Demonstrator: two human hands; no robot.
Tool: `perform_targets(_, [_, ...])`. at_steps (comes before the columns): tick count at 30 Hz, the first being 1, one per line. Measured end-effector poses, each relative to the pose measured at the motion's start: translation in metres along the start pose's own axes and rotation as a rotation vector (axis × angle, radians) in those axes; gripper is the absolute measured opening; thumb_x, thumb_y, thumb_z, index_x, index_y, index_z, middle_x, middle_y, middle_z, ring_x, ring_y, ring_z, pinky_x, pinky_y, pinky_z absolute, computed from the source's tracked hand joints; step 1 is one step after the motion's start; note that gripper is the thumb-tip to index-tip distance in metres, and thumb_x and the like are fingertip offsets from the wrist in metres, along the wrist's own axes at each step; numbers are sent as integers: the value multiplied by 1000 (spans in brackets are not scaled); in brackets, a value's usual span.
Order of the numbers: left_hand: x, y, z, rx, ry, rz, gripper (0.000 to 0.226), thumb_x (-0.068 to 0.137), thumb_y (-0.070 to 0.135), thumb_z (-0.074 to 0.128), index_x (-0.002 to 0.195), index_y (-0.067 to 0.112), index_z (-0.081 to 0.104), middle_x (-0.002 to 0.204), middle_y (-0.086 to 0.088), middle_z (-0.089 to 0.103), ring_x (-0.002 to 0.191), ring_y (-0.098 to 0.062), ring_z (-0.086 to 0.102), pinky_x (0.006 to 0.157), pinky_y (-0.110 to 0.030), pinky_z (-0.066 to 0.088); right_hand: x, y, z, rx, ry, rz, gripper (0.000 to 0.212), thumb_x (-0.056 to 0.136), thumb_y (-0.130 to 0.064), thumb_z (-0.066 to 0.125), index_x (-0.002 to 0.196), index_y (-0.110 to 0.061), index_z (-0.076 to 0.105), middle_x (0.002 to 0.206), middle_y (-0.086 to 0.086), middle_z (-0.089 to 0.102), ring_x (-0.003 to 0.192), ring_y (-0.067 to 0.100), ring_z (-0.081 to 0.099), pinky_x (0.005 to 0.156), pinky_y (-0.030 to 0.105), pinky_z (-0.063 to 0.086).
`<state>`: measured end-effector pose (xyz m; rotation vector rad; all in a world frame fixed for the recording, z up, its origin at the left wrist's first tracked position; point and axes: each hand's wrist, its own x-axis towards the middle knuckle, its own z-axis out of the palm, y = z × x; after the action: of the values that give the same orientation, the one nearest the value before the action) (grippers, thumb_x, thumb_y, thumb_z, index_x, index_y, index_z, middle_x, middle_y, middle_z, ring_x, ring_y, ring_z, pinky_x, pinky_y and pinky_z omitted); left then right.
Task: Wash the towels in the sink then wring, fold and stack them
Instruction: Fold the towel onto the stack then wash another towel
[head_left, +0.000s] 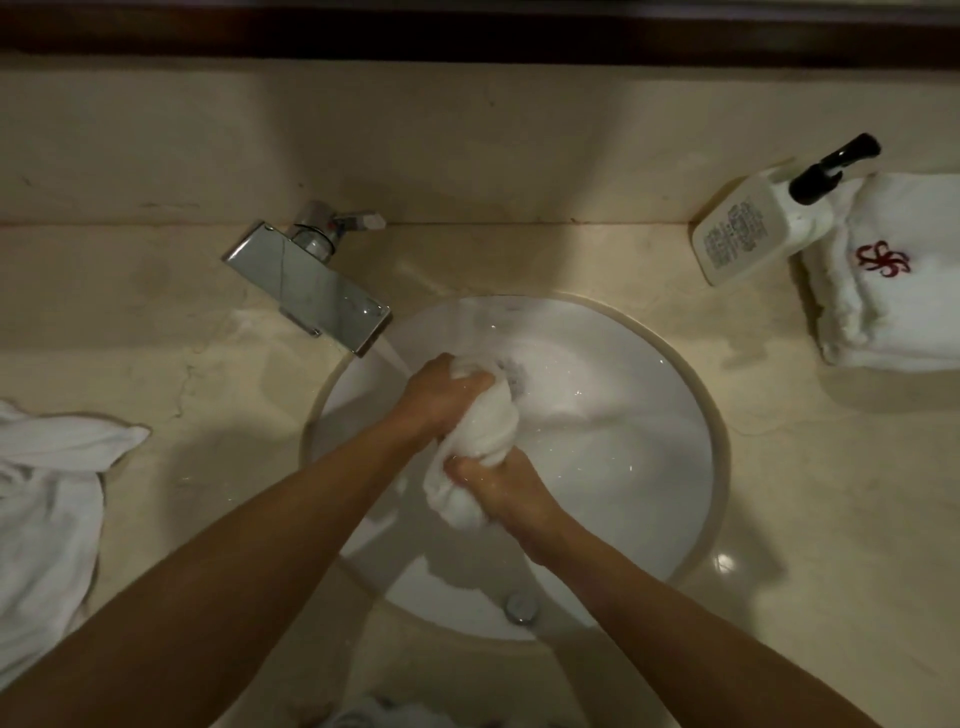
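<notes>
A wet white towel (493, 426) is twisted into a roll over the round white sink (649, 441). My left hand (441, 397) grips its upper end and my right hand (506, 486) grips its lower end. Water runs from the chrome faucet (311, 291) into the basin just left of my left hand. A stack of folded white towels (893, 291) with a red emblem lies on the counter at the right. Loose white towels (47, 509) lie crumpled at the left edge.
A white pump bottle (769, 218) with a black nozzle leans against the folded stack. The beige marble counter (805, 493) surrounds the sink. The drain plug (520, 608) sits at the basin's near side. More white cloth (379, 717) shows at the bottom edge.
</notes>
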<state>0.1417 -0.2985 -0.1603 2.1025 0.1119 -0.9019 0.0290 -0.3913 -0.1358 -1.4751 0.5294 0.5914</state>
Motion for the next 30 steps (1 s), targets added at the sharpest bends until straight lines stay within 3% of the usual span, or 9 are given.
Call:
perform_targets(4, [-14,-8,-3,-230,14,-13,46,79,53,63,110,19,62,102,1,69,89,-12,66,72,-28,51,-5,1,-22,269,-96,71,79,74,-37,84,140,-33,41,133,-3,63,118,18,64,99,44,54])
perform_targets(6, [-26,-14,-10,-496,-183,-11,66,77,52,67,135,24,50,125,2,62,111,-13,62,94,-36,51,-8,-3,-33,337,-189,111,68,81,-34,81,139,-31,46,127,3,67,112,23,67,94,45,56])
perform_targets(8, [-33,-23,-19,-676,-274,-26,68,79,44,64,141,29,44,133,4,59,117,-20,61,99,-39,48,-15,-10,-39,448,-216,199,48,84,-30,76,127,-21,57,106,10,72,85,22,71,68,35,59])
perform_targets(11, [-39,-30,-18,-837,-253,69,52,89,35,63,137,18,54,132,-5,63,118,-28,60,95,-40,49,-22,-11,-41,701,-275,404,65,62,-41,83,113,-4,66,86,17,68,57,21,62,46,26,48])
perform_targets(13, [-39,-35,-8,-1045,-341,25,75,79,43,75,141,12,48,135,-11,59,122,-29,58,98,-43,49,-27,-7,-33,886,-344,482,77,46,-41,92,107,1,70,81,17,62,50,20,57,41,23,45])
perform_targets(16, [-38,-35,4,-1271,-542,-17,81,74,44,75,143,12,46,140,-16,53,125,-37,53,106,-52,43,-34,-3,-17,1031,-385,538,68,62,-49,82,104,3,71,77,14,56,47,18,53,39,21,43])
perform_targets(21, [-39,-21,0,-1138,-420,-149,21,72,34,72,74,13,73,77,-7,68,73,-21,66,71,-31,53,-37,-10,-12,991,-267,534,66,70,-61,68,96,-1,63,73,9,58,48,17,58,42,24,48])
perform_targets(25, [-33,2,-3,-890,-321,-193,29,92,24,57,64,15,63,66,-7,60,63,-19,59,65,-30,47,-34,-13,-10,790,-230,504,52,68,-34,83,98,2,60,74,12,58,52,19,56,43,25,45])
perform_targets(30, [-23,22,-8,-471,-175,-77,17,71,32,62,60,19,63,65,-1,61,64,-20,57,60,-27,41,-27,-25,-12,489,-105,413,33,86,-36,71,91,-4,65,70,10,60,55,20,58,47,25,44])
